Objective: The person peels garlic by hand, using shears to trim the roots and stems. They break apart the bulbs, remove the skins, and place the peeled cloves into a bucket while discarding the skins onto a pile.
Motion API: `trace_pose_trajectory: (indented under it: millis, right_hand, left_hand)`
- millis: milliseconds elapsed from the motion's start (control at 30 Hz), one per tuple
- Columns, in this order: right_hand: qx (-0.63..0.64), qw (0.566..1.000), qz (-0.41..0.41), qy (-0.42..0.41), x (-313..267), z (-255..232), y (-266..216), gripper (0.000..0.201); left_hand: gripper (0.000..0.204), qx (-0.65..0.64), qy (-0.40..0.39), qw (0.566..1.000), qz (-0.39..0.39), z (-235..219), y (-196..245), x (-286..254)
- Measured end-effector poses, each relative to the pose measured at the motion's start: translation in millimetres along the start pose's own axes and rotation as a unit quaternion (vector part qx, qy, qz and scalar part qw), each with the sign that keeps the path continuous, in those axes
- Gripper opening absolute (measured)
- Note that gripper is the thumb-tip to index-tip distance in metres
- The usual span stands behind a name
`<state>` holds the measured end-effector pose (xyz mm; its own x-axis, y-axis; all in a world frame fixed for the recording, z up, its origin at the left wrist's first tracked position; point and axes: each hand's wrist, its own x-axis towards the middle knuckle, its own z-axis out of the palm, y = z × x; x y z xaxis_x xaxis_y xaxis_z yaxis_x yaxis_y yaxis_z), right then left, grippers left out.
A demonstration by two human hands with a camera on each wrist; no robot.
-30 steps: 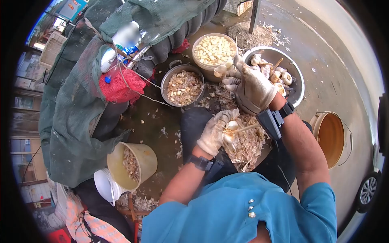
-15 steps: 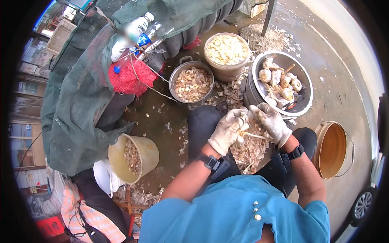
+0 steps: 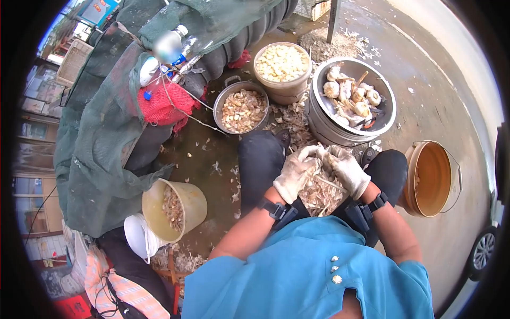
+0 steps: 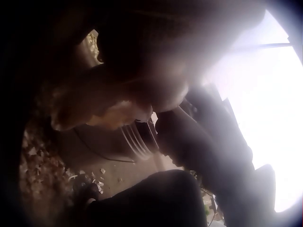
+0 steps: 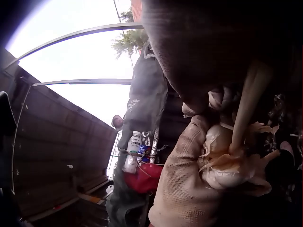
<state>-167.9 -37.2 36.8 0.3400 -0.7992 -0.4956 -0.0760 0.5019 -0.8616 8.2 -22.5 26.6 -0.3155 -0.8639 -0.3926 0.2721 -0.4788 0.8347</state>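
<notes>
Garlic bulb (image 5: 227,163) sits over the lap, both gloved hands curled round it: left hand (image 3: 295,173), right hand (image 3: 345,169), a dry stem (image 5: 248,101) sticking out. Steel basin (image 3: 383,119), pot (image 3: 226,101) and buckets crowd close ahead; bare ground (image 3: 446,90) beyond. Bottle label (image 5: 130,150) unreadable.

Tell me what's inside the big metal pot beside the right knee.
The metal pot holds whole garlic bulbs with dry stalks. What lies beneath them at its bottom is covered.
</notes>
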Motion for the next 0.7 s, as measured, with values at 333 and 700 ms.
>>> trace_pose_trajectory:
  millis: [333,700]
  right_hand:
    - [0.031,0.997,-0.016,0.066,-14,11,9,0.034]
    - [0.108,0.993,-0.048,-0.001,-19,0,16,0.031]
  left_hand:
    - [0.031,0.011,0.047,0.997,0.063,12,-22,-6]
    - [0.035,0.095,0.016,0.987,0.132,25,-8,-20]
